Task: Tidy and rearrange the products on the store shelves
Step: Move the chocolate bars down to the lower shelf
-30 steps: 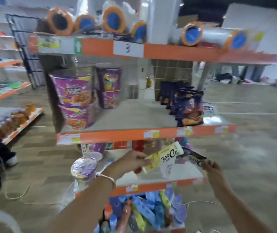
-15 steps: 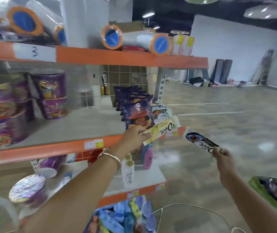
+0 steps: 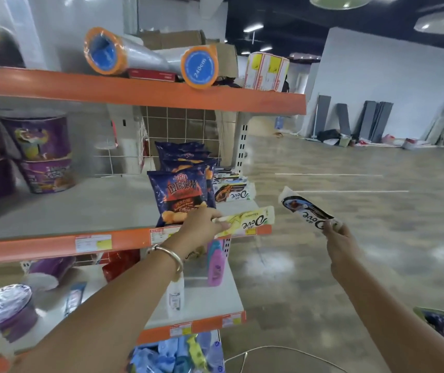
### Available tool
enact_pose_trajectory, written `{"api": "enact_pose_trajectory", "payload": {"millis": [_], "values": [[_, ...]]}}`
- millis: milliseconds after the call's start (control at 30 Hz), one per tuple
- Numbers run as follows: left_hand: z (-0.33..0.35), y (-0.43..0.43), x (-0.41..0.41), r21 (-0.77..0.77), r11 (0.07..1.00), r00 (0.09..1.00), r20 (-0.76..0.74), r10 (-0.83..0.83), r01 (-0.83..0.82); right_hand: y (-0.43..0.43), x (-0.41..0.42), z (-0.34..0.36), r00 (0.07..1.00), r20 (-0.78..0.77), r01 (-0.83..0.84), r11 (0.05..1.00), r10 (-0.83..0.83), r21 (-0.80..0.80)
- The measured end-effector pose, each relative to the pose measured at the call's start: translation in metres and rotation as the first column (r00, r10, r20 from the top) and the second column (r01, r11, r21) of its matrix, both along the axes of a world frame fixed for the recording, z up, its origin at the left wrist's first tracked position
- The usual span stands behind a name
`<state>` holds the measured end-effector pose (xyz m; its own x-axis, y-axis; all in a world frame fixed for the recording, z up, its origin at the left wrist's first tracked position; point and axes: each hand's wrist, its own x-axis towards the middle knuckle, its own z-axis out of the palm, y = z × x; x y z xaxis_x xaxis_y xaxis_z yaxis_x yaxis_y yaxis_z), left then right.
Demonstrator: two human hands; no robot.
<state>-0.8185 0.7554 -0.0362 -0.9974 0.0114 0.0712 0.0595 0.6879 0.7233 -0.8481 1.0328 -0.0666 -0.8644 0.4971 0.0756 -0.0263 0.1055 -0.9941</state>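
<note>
My left hand [image 3: 199, 227] pinches a yellow Dove chocolate bar [image 3: 250, 221] and holds it over the front right corner of the middle shelf [image 3: 81, 208]. My right hand [image 3: 340, 243] grips the lower end of a white and blue Dove bar [image 3: 305, 210], out in the aisle to the right of the shelf. More Dove bars [image 3: 233, 193] lie stacked at the shelf's right end, behind the yellow one. Dark blue chip bags [image 3: 180, 195] stand just left of them.
Purple noodle cups [image 3: 42, 152] stand at the shelf's left. Orange-capped film rolls [image 3: 145, 57] lie on the top shelf. On the lower shelf stand a pink bottle [image 3: 215, 265] and a white bottle [image 3: 175, 297]. Blue packets [image 3: 177, 356] fill the bottom. A cable [image 3: 282, 351] crosses the floor.
Both hands rose with their bars from the lower shelf level to the middle shelf. The view swung right, toward the shelf's right end.
</note>
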Motion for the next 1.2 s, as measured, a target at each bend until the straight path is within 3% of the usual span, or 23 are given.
{"api": "enact_pose_trajectory", "payload": {"millis": [133, 300, 400, 600, 767, 867, 967, 1033, 1200], "values": [[0.0, 0.005, -0.022, -0.086, 0.996, 1.0, -0.016, -0.005, 0.004, -0.019, -0.042, 0.004, 0.994, -0.019, -0.104, 0.993, 0.103, -0.048], [-0.007, 0.013, -0.054, -0.157, 0.986, 0.998, -0.02, -0.061, 0.057, -0.044, -0.091, 0.009, 0.959, 0.064, -0.283, 0.955, 0.278, 0.089], [-0.009, 0.018, -0.068, -0.238, 0.969, 0.997, -0.015, -0.075, 0.069, -0.056, -0.115, 0.011, 0.916, 0.164, -0.396, 0.892, 0.367, 0.217], [-0.007, 0.02, -0.08, -0.297, 0.949, 0.994, 0.012, -0.104, 0.103, -0.067, -0.151, 0.014, 0.822, 0.276, -0.56, 0.794, 0.498, 0.235], [0.002, 0.034, -0.081, -0.39, 0.917, 0.996, -0.002, -0.094, 0.086, -0.071, -0.175, 0.017, 0.735, 0.321, -0.678, 0.648, 0.597, 0.347], [0.007, 0.04, -0.081, -0.383, 0.922, 0.997, -0.019, -0.078, 0.065, -0.078, -0.188, 0.015, 0.727, 0.386, -0.678, 0.507, 0.568, 0.532], [0.009, 0.039, -0.084, -0.307, 0.951, 0.999, 0.001, -0.046, 0.044, -0.086, -0.198, 0.014, 0.778, 0.398, -0.597, 0.376, 0.486, 0.709], [0.01, 0.037, -0.088, -0.277, 0.961, 1.0, -0.013, -0.013, 0.009, -0.09, -0.203, 0.016, 0.784, 0.386, -0.581, 0.353, 0.487, 0.733], [0.008, 0.039, -0.097, -0.256, 0.958, 0.992, -0.031, 0.123, -0.126, -0.083, -0.212, 0.02, 0.753, 0.519, -0.63, 0.216, 0.405, 0.746]]}}
